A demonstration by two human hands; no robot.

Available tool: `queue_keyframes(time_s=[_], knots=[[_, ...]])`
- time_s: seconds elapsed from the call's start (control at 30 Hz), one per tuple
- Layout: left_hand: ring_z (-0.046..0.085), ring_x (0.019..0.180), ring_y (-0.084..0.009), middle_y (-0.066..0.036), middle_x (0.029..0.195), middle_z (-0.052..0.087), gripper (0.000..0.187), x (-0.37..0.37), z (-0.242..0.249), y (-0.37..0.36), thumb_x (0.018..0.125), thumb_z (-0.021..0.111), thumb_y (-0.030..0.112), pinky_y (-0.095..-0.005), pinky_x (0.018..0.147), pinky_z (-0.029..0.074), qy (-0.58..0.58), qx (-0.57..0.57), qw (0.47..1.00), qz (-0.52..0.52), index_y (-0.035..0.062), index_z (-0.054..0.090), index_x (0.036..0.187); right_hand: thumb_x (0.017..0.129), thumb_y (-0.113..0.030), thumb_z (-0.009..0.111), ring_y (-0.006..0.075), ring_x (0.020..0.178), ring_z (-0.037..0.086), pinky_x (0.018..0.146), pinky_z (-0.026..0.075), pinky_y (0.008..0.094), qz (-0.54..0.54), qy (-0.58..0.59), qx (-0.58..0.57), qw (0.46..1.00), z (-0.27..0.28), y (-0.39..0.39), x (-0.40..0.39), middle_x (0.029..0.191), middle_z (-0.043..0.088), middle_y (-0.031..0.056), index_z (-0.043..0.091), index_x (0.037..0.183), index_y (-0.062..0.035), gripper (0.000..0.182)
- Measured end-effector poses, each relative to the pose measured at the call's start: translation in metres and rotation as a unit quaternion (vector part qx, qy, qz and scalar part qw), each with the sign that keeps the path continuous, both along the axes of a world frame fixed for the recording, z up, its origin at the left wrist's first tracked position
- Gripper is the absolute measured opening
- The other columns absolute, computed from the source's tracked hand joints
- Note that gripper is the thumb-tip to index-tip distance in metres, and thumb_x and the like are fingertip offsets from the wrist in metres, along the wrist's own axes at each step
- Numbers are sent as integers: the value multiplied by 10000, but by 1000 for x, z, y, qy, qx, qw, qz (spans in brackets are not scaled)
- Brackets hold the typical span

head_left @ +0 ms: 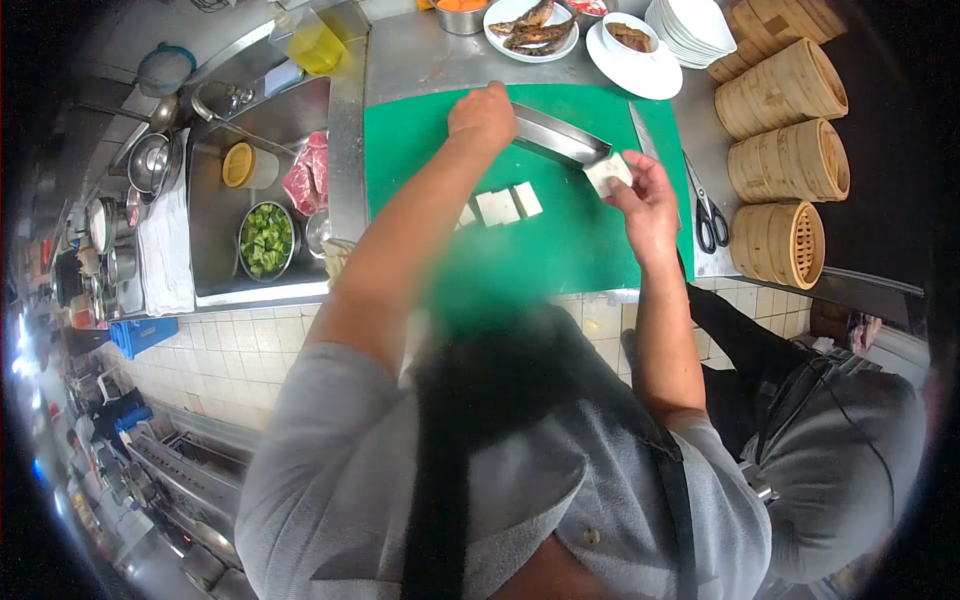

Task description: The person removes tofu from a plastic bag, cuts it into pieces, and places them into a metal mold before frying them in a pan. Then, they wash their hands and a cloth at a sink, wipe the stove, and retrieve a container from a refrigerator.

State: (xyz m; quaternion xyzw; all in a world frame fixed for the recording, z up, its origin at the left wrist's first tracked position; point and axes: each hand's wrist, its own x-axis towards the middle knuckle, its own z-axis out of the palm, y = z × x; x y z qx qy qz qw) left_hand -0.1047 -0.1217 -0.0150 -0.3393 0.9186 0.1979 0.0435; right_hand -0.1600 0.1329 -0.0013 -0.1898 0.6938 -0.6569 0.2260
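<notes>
My left hand (485, 120) is wrapped around the far end of a long, narrow metal loaf tin (560, 137), held slanting over the green cutting board (400, 160). At the tin's near right end, my right hand (648, 200) pinches a thick white square slice (607, 173) that looks like radish cake, between thumb and fingers. The slice's edge is right at the end of the tin. Several white cut pieces (497, 207) lie on the board below the tin. A knife (642, 130) rests on the board beyond my right hand.
Black-handled scissors (712, 222) lie right of the board, beside stacked bamboo steamers (765, 245). Behind are a plate of fried fish (530, 45), a bowl on a plate (630, 38) and stacked plates (690, 30). The left sink (215, 220) holds greens (266, 240) and raw meat (308, 172). Another person (850, 450) stands right.
</notes>
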Motion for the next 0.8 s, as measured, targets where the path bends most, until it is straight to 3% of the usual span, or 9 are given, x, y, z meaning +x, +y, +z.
queue_keyframes(time_s=[0.03, 0.13, 0.2, 0.3, 0.43, 0.5, 0.8], knots=[[640, 1070, -362, -228, 1135, 655, 344, -1, -3, -2, 846, 584, 154, -430, 910, 520, -2, 0, 1000, 1, 13, 597, 1160, 846, 7, 647, 132, 843, 606, 732, 538, 277, 1, -2, 0, 1000, -4, -7, -3, 1008, 651, 94, 534, 1199, 17, 371], [641, 1062, -359, -219, 1132, 657, 358, 1, -13, -4, 827, 617, 141, -437, 905, 520, 15, 2, 1000, -12, 18, 577, 1161, 849, 17, 652, 148, 895, 626, 769, 524, 279, 34, 140, 53, 988, -16, -35, -13, 1029, 664, 99, 521, 1218, 7, 392], [646, 978, -365, -188, 1027, 677, 473, 6, -16, -3, 685, 785, 246, -437, 841, 520, 94, 5, 995, 13, 35, 631, 1079, 843, 5, 666, 142, 875, 625, 761, 521, 282, 29, 169, 75, 982, -22, -58, -16, 1017, 669, 93, 530, 1210, -4, 392], [643, 983, -368, -186, 1050, 672, 506, 10, -14, -4, 669, 806, 242, -431, 848, 515, 108, 28, 994, 14, 33, 619, 1091, 818, -37, 713, 141, 801, 625, 734, 517, 292, 11, 227, 113, 967, -25, -84, -10, 976, 683, 88, 576, 1147, -27, 356], [641, 1054, -334, -177, 1086, 679, 514, 14, -9, -5, 719, 778, 220, -414, 908, 517, 88, 36, 995, 6, 42, 571, 1155, 786, -81, 750, 200, 738, 630, 706, 520, 327, 14, 313, 159, 936, -38, -103, -4, 892, 664, 122, 617, 1006, -17, 264], [643, 1046, -331, -174, 1083, 681, 542, 19, -8, -6, 714, 788, 244, -408, 907, 519, 100, 69, 993, 12, 55, 574, 1174, 753, -94, 746, 351, 758, 619, 702, 499, 438, 13, 336, 155, 929, -40, -106, 0, 891, 621, 184, 596, 966, -27, 268], [656, 1041, -266, -162, 1202, 649, 595, 70, -23, -25, 759, 790, 270, -375, 885, 531, 252, 196, 945, 75, 45, 543, 1251, 797, -176, 724, 377, 834, 609, 730, 494, 465, 49, 397, 192, 896, -50, -111, 4, 861, 618, 177, 681, 810, -53, 131]])
